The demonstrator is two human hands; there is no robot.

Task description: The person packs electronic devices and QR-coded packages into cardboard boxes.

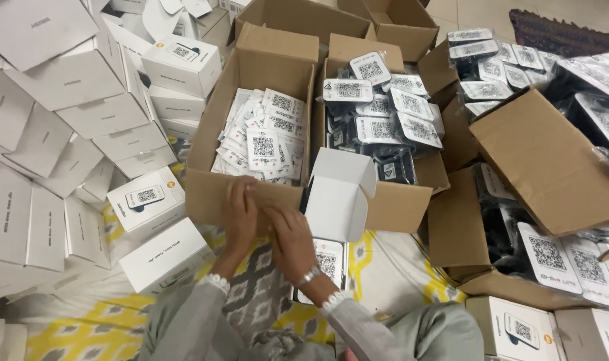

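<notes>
Head view looks down on my two hands, close together in front of my lap. My left hand (241, 212) lies against the front wall of a brown carton (211, 194), its fingers (246, 190) bent over the cardboard edge; whether they pinch anything I cannot tell. My right hand (292, 234) sits just beside it, fingers curled loosely, resting near the base of a small white box (341, 194) whose lid stands open; I cannot tell whether it grips the box. Under that box lies a dark device in clear wrapping (329, 262), flat on the yellow, grey and white patterned cloth (84, 331) that covers the floor.

The brown carton holds a loose heap of small white leaflets (261, 137). The carton next to it (405, 200) is packed with more wrapped dark devices (378, 107). To my left, closed white boxes (70, 134) are piled high. To my right, another open carton (545, 160) spills further wrapped devices (565, 257).
</notes>
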